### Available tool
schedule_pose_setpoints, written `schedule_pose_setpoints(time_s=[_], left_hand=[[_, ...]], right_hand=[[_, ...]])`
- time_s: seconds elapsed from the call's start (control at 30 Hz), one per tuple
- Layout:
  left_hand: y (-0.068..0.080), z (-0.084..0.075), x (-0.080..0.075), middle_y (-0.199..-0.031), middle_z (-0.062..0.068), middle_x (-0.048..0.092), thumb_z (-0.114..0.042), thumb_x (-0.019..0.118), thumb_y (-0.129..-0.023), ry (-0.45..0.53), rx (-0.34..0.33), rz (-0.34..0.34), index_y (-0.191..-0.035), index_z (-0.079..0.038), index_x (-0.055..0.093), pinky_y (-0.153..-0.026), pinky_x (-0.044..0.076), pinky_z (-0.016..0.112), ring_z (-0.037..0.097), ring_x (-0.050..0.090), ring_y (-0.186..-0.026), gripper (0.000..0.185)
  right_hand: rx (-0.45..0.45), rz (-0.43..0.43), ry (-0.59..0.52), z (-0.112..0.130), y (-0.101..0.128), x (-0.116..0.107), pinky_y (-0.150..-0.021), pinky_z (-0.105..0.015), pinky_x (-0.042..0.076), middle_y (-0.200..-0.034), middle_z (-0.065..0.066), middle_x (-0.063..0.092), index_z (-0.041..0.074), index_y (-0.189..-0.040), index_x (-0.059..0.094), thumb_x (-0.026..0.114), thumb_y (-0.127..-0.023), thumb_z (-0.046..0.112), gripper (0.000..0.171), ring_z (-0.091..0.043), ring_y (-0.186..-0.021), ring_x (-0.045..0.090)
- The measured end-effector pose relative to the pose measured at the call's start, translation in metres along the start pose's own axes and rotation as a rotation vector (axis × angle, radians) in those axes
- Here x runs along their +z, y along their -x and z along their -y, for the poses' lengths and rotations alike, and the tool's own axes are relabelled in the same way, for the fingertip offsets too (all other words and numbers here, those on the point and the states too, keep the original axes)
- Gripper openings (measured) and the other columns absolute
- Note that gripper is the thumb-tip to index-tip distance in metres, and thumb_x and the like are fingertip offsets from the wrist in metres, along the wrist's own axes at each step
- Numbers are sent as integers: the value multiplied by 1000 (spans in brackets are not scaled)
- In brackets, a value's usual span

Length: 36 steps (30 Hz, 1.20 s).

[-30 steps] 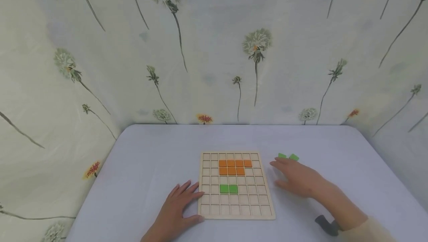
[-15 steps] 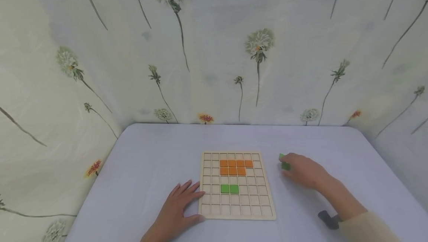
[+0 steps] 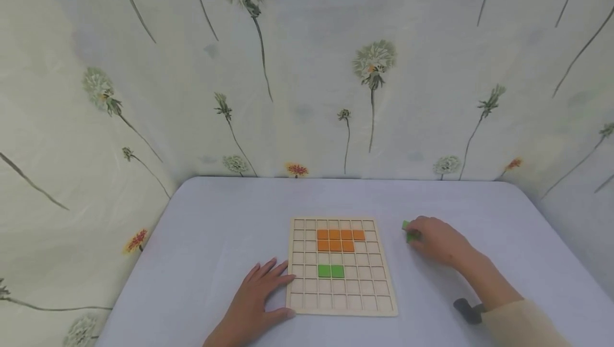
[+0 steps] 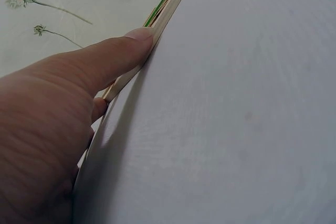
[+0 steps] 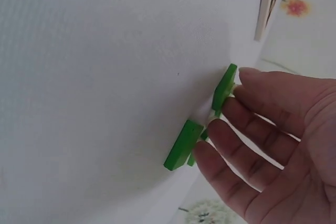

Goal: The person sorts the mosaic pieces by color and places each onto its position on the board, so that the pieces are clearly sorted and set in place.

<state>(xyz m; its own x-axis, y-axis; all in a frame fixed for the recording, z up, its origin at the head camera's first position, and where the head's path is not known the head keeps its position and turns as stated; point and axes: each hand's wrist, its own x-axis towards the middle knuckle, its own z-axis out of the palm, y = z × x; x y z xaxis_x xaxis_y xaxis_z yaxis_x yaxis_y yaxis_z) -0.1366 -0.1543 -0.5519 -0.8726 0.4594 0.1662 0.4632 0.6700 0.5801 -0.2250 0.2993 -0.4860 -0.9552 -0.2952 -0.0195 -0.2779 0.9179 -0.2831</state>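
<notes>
A square wooden grid board (image 3: 364, 272) lies on the table. Seven-odd places aside, several orange tiles (image 3: 334, 240) fill parts of two rows, and two green tiles (image 3: 331, 271) sit side by side lower down. My left hand (image 3: 251, 299) rests by the board's left side, fingers spread, thumb (image 4: 123, 59) against its edge. Right of the board, my right hand (image 3: 438, 240) pinches a tilted green tile (image 5: 224, 88) between thumb and fingers. Another green tile (image 5: 184, 145) is close by its other fingertips; a green corner (image 3: 405, 225) shows beyond the hand.
A white-covered table (image 3: 230, 219) bears everything. Behind it hangs a cloth (image 3: 307, 70) printed with dandelions. A dark grey object (image 3: 467, 311) shows beside the right wrist, next to a pale sleeve (image 3: 523, 325).
My right hand came down over the loose green tiles, its fingers closing around one, which tipped up from lying flat. The left hand and the board stay in place.
</notes>
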Motion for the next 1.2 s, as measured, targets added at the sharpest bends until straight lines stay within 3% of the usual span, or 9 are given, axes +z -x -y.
schedule_pose_setpoints(time_s=[0.2,0.47,0.73,1.03,1.2], left_hand=[[0,1,2,-162,-10,44,-59,77,-86,0,-12,12,-146,-32,61,-128,14,53,24,28,-156,68],[-1,1,1,-162,-10,44,-58,78,-86,-8,-18,16,-146,-32,60,-127,15,53,24,28,-156,68],[-1,-2,0,-161,-8,46,-53,80,-86,-10,-22,19,-145,-31,62,-127,17,56,26,31,-155,66],[-1,0,1,-162,-11,44,-54,80,-86,-9,-42,34,-147,-33,60,-128,14,52,22,28,-156,67],[-1,0,1,-162,-8,45,-56,78,-87,4,-19,18,-146,-31,61,-127,15,56,25,29,-156,67]], right_hand=[[32,3,-17,-4,-5,0,-98,-59,53,-109,-14,73,3,-106,75,79,-88,5,19,-44,-113,66],[74,17,-41,-2,-9,0,-99,-60,52,-108,-15,72,2,-106,73,78,-88,4,19,-45,-113,65],[78,14,-32,0,-6,2,-90,-56,56,-98,-9,70,3,-102,71,80,-89,10,17,-37,-98,68],[100,15,-82,2,-4,4,-88,-54,57,-98,-11,69,-4,-107,66,77,-91,9,23,-36,-97,67],[99,9,-77,0,-4,7,-90,-55,57,-98,-12,68,-5,-108,68,78,-90,8,25,-37,-98,66]])
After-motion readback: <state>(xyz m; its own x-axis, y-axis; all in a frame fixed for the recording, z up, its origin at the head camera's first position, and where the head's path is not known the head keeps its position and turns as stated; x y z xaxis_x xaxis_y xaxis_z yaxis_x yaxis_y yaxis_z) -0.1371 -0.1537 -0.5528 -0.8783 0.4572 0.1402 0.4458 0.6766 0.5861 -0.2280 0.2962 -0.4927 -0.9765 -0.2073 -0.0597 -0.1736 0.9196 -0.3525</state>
